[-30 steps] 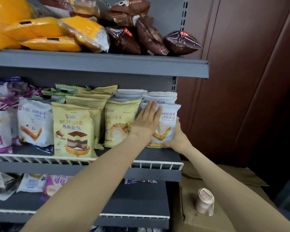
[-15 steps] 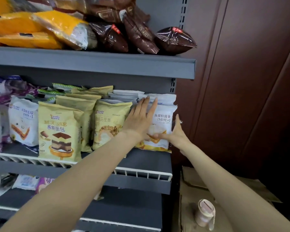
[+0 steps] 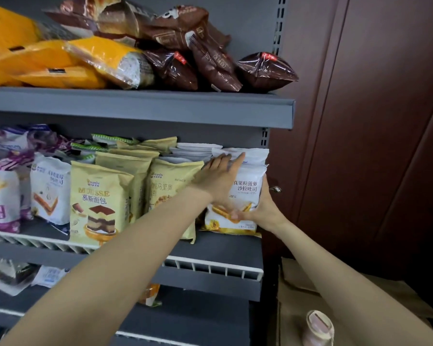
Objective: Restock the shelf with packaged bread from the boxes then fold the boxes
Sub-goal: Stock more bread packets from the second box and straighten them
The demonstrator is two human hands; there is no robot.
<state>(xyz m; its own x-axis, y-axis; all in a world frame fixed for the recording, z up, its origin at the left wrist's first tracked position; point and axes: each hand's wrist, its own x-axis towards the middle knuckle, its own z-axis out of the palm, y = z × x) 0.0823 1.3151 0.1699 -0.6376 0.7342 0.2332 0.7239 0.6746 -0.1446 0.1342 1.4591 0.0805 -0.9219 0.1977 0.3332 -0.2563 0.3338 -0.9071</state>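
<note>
Dark reddish-brown wood panelling (image 3: pixel 375 121) fills the right side, a small metal knob (image 3: pixel 275 189) on it, beside the grey slotted upright (image 3: pixel 278 26).

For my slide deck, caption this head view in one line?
Both hands set a white bread bag upright on the middle shelf.

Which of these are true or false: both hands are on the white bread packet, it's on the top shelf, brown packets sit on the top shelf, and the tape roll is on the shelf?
1. Both the left hand and the right hand touch the white bread packet. True.
2. That packet is on the top shelf. False: it stands on the middle shelf, at its right end.
3. Brown packets lie on the top shelf. True.
4. The tape roll is on the shelf. False: it rests on the cardboard box beside the shelving.
</note>
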